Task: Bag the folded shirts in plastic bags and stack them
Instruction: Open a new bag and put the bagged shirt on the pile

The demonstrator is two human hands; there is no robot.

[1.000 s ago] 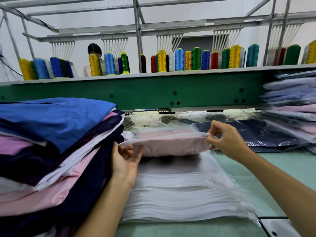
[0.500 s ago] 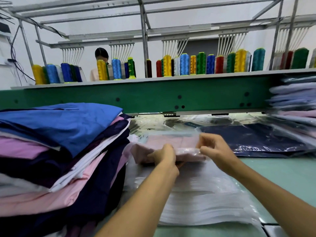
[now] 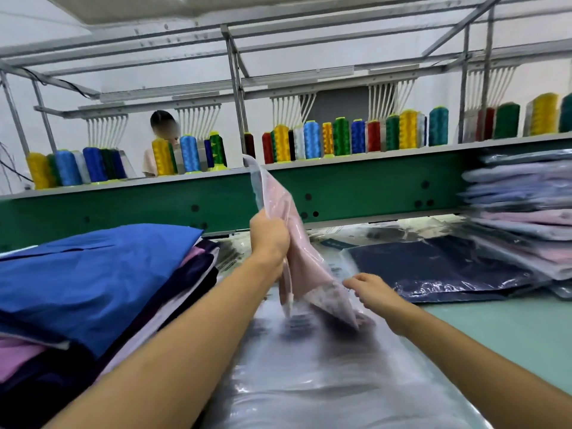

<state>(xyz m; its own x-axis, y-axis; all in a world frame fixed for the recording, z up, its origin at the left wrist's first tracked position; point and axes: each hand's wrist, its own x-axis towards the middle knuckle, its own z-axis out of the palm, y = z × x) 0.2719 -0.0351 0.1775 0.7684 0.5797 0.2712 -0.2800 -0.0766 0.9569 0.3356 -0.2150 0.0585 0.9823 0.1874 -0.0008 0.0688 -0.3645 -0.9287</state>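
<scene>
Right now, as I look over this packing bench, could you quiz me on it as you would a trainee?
1. True or false: the pink folded shirt in its clear plastic bag lies flat on the pale green table.
2. What grips that bagged shirt? A. the left hand B. neither hand C. a metal clamp
3. Fill in: the top garment on the unbagged pile of folded shirts at the left is ____.

Key: 1. False, it is held up and tilted. 2. A. 3. Blue.
</scene>
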